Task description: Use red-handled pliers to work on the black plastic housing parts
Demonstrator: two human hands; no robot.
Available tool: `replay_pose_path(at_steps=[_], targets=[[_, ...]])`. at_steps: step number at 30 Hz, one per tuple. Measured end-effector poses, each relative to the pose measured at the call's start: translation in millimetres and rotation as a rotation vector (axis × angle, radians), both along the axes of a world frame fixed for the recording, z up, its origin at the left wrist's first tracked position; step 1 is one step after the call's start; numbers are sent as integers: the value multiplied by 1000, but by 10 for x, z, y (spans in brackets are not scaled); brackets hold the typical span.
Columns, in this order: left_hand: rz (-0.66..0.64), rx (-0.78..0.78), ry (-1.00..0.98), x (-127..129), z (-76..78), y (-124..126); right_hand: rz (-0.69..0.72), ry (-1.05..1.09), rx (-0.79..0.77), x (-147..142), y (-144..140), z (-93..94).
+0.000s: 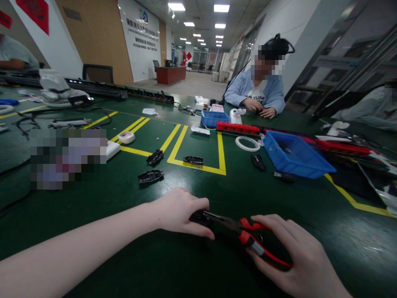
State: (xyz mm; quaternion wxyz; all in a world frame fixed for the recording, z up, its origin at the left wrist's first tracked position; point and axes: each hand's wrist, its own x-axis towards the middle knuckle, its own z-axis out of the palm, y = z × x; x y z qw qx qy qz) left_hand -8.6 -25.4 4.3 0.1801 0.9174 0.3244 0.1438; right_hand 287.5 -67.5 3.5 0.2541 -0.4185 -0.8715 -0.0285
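Note:
My right hand (297,256) grips the red handles of a pair of pliers (248,236) low on the green table (102,231). The dark jaws of the pliers point left, into my left hand (180,210). That hand is closed over a small black part at the jaw tips; the part is mostly hidden under my fingers. Three similar black plastic parts (150,176) (155,157) (193,159) lie further out near the yellow floor-tape lines.
A blue bin (294,155) stands at the right with black parts (258,162) beside it and a white ring (247,143). Across the table sits a person in a light blue top (257,93) by a smaller blue bin (213,117). Red strips (238,127) lie nearby.

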Motion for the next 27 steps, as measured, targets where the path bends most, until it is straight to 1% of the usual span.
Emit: replay_pose_path(at_steps=[6, 12, 17, 22, 27], targets=[[-19, 24, -13, 7, -27, -12, 56, -39, 11, 21, 18, 8], [-27, 31, -24, 3, -35, -14, 27, -5, 0, 4, -10, -3], [-41, 39, -26, -1, -54, -2, 48, -25, 20, -20, -20, 14], [-33, 47, -33, 2, -73, -4, 65, -44, 7, -49, -18, 47], [-46, 45, -30, 0, -60, -8, 70, -49, 29, -13, -21, 40]])
